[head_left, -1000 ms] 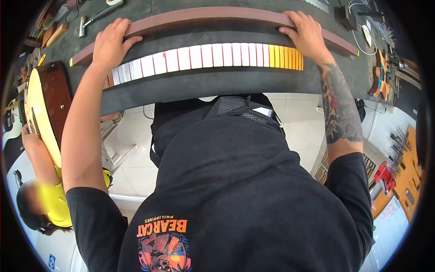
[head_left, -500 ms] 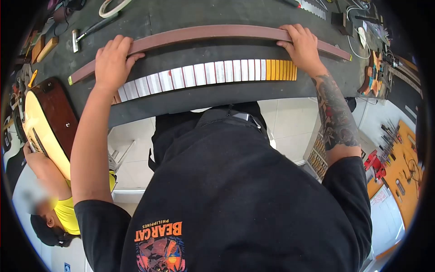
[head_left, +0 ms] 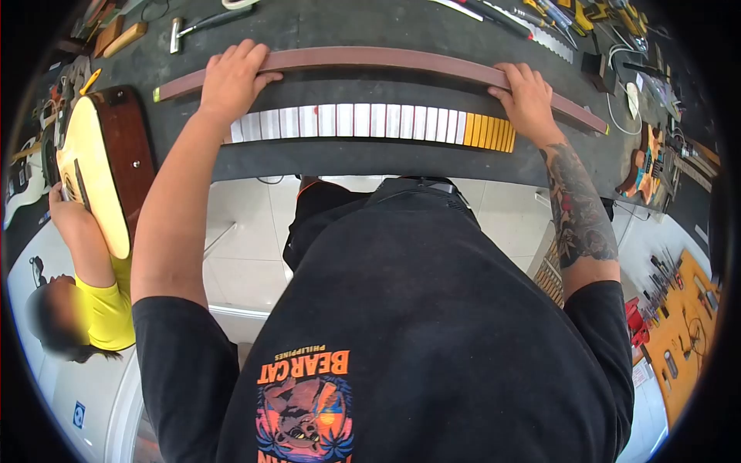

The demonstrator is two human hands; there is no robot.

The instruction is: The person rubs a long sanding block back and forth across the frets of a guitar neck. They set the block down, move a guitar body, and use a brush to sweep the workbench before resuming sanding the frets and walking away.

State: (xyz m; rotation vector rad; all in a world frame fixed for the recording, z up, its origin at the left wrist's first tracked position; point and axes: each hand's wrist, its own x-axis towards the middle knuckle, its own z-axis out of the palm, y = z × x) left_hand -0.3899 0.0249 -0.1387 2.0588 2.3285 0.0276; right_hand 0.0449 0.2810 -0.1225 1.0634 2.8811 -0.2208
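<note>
- What had just changed was mostly my view: my head had turned, and the long reddish-brown bar with yellowish-green tips (head_left: pixel 378 58) now tilted down toward its right end instead of its left.
- That altered little for the work under my hands: the bar lay lengthwise beyond the long narrow strip faced with white rectangles and yellow ones at its right end (head_left: pixel 370 121), with a visible gap between the two.
- My left hand (head_left: pixel 235 81) had its fingers closed over the bar toward the left end, the thumb on the near side.
- My right hand (head_left: pixel 527 100) gripped it the same way toward the right end, with the wrist just beside the strip's yellow end.
- I could not tell whether the bar was resting on the dark grey counter (head_left: pixel 340 163) or held slightly above it; the strip lay near the counter's front edge.
- Against half a second earlier, the hammer with a metal head and black handle (head_left: pixel 177 36) sat higher and further right in view, and more of the silver toothed saw blade (head_left: pixel 549 48) showed.
- To my left, a co-worker in a yellow shirt (head_left: pixel 108 320) kept a hand on the pale-topped, dark-brown-sided guitar (head_left: pixel 93 170), as before.
</note>
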